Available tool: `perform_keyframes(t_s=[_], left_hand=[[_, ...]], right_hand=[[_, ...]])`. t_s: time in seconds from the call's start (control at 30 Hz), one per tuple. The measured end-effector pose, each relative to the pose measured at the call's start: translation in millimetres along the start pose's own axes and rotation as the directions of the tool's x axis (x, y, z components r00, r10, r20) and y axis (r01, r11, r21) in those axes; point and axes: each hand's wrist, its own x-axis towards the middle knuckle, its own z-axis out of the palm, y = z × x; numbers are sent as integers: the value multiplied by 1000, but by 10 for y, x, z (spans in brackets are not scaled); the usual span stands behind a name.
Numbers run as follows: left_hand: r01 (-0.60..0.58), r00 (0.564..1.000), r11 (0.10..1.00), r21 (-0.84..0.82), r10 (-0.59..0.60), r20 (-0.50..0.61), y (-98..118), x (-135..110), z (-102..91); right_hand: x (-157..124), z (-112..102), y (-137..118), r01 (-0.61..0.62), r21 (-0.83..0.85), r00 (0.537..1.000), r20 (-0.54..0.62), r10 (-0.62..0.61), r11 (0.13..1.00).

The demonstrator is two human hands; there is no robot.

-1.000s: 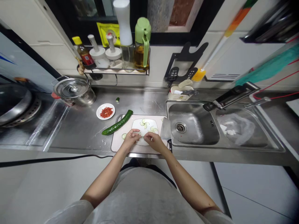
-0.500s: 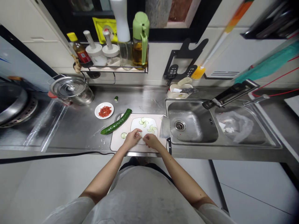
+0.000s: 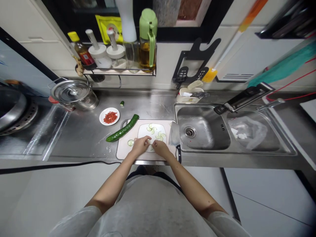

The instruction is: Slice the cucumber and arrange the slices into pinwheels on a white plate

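A white squarish plate [image 3: 142, 130] rests on the pale cutting board [image 3: 123, 154]. Two pinwheels of thin cucumber slices lie on it, one cucumber pinwheel [image 3: 151, 128] at the back and another [image 3: 160, 135] to the right. Over the plate's front part, my left hand [image 3: 141, 145] pinches a small pale cucumber slice [image 3: 150, 142]. My right hand [image 3: 160, 148] meets it from the other side, fingertips closed at the slice and partly hidden. A loose cucumber slice [image 3: 130, 142] lies left of the plate. A long cucumber [image 3: 122, 132] rests across the board's left edge.
A cleaver [image 3: 175, 134] lies on the board's right side, its black handle toward me. Behind left are a small plate [image 3: 101, 120] of chopped red pieces, a cucumber end [image 3: 122, 103] and a steel pot [image 3: 85, 100]. To the right is a double sink [image 3: 204, 131].
My right fingers have curled in closer to my left fingertips over the plate. The view has shifted very slightly; the pinwheels, cucumber and cleaver stay in place.
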Motion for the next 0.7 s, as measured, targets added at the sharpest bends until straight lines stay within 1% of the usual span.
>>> perform_keyframes(t_s=[0.13, 0.23, 0.33, 0.43, 0.57, 0.7], left_hand=[[-13, 1000, 998, 56, 13, 2, 32, 16, -4], [-27, 1000, 995, 98, 27, -8, 15, 21, 11], [-36, 999, 991, 131, 40, -29, -16, 24, 31], [-58, 997, 985, 164, 66, -43, -39, 3, 43], [-164, 983, 955, 248, 179, -38, -74, -79, 59], [-252, 962, 921, 296, 271, -24, -148, -174, 106]], right_hand=[[-67, 45, -5, -16, -179, 999, -54, 6, 984], [-119, 88, 1, 9, -265, 999, -37, -19, 964], [-153, 117, 9, 23, -297, 999, -18, -30, 954], [-191, 137, 13, 63, -313, 997, -15, -72, 948], [-261, 182, 17, 131, -343, 991, 19, -132, 930], [-322, 246, 38, 146, -347, 989, 34, -143, 927]])
